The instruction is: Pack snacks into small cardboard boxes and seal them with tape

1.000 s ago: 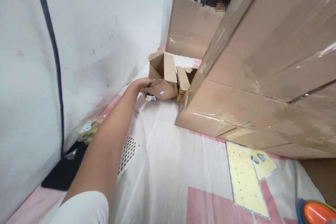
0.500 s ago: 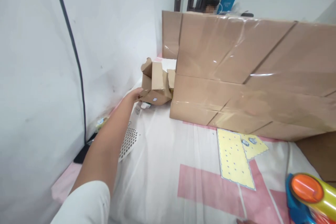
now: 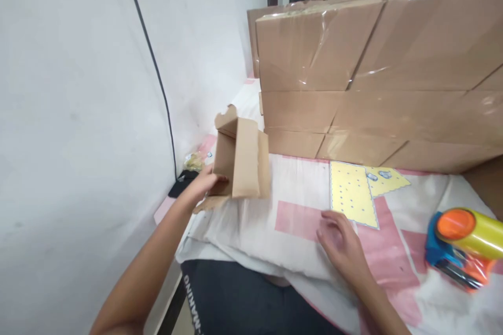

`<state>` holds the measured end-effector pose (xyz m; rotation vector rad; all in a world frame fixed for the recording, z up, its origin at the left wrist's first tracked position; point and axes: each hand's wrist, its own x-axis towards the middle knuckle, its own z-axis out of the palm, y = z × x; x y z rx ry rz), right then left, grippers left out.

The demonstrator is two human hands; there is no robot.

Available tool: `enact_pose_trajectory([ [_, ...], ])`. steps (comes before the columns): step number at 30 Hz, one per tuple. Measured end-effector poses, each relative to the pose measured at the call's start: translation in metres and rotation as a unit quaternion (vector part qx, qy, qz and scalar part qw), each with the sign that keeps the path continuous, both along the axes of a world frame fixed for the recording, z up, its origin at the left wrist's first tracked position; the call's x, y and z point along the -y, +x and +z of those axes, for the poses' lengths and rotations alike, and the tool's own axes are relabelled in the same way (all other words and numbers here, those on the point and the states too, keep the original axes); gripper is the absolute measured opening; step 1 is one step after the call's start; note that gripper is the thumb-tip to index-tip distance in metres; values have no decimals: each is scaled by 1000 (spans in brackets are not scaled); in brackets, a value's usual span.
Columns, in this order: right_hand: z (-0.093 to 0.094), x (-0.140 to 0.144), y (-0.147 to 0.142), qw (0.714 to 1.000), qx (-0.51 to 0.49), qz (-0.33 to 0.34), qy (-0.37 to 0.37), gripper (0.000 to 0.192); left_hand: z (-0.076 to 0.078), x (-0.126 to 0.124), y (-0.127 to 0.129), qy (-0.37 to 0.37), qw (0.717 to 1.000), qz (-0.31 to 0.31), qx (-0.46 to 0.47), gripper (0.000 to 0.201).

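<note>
- Left hand (image 3: 204, 184): gripped a small open cardboard box (image 3: 239, 159), upright on the bed sheet (image 3: 251, 220) near the wall (image 3: 78, 115)
- Right hand (image 3: 340, 238): empty, fingers spread flat on the sheet, just beside a yellow dotted card (image 3: 351, 193)
- Tape dispenser (image 3: 461, 243): far right, apart from both hands

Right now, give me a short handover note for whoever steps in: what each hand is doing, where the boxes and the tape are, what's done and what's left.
Left hand: gripping the small open cardboard box at its left side, on the white and pink cloth.
Right hand: flat on the cloth, holding nothing, just below the yellow dotted sheet.
Tape dispenser: far right on the cloth, untouched.
Stack of taped cartons: standing behind, against the far edge.
Done: the small box is in hand at the near left of the cloth.
Left: its flaps are open and unsealed; whether anything is inside cannot be seen.
</note>
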<state>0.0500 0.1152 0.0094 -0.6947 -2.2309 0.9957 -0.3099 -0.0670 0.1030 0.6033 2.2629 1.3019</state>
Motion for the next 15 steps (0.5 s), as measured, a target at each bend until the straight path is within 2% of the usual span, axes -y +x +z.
enact_pose_trajectory([
  [4,23,-21,-56,991,-89,75,-67,60,-13,18,60,-25,999,-37,-10,49],
  [7,35,-35,-73,973,-117,133,-148,61,-11,16,89,-32,998,-50,-17,53],
  [11,38,-50,-80,967,-130,141,-166,63,0,1,103,-3,991,-124,40,52],
  [15,19,-59,-86,967,-123,106,-198,63,2,-13,103,44,975,-158,147,54],
])
